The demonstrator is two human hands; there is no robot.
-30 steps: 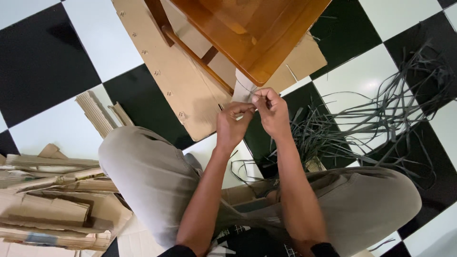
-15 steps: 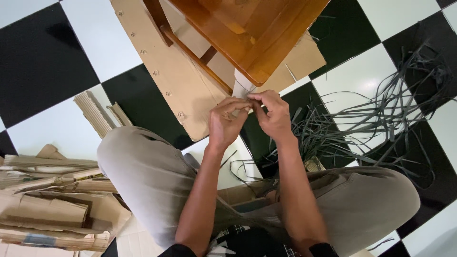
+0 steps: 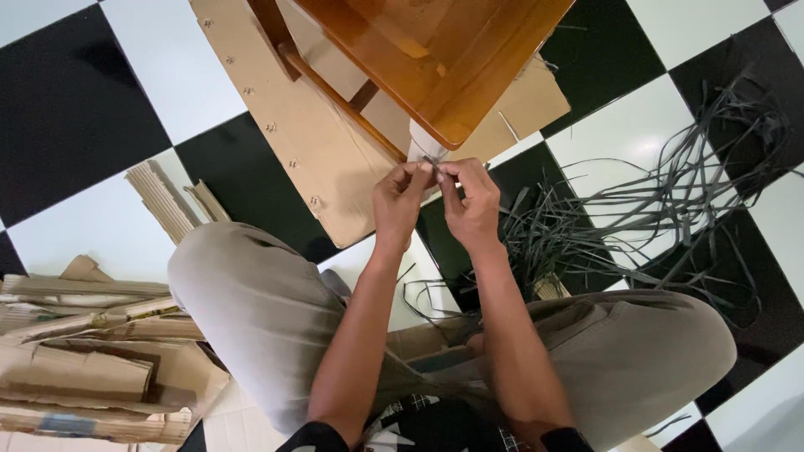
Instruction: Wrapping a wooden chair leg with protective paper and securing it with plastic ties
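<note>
I sit cross-legged on a checkered floor. My left hand (image 3: 399,203) and my right hand (image 3: 471,199) meet in front of me, fingertips pinched together on a thin dark grey strip (image 3: 432,161). They work just below the corner of a wooden stool (image 3: 452,59). A white leg end (image 3: 419,149) of the stool shows right above my fingers. Under the stool lies a flat sheet of brown cardboard (image 3: 293,134).
A tangle of long dark grey strips (image 3: 662,201) spreads over the floor to my right. Folded and torn cardboard pieces (image 3: 84,351) are piled at my left, with corrugated scraps (image 3: 167,201) near my left knee. Black and white floor tiles (image 3: 75,109) lie all around.
My hands have shifted slightly right and up toward the stool's corner; the fingertips now pinch closer together on the strip.
</note>
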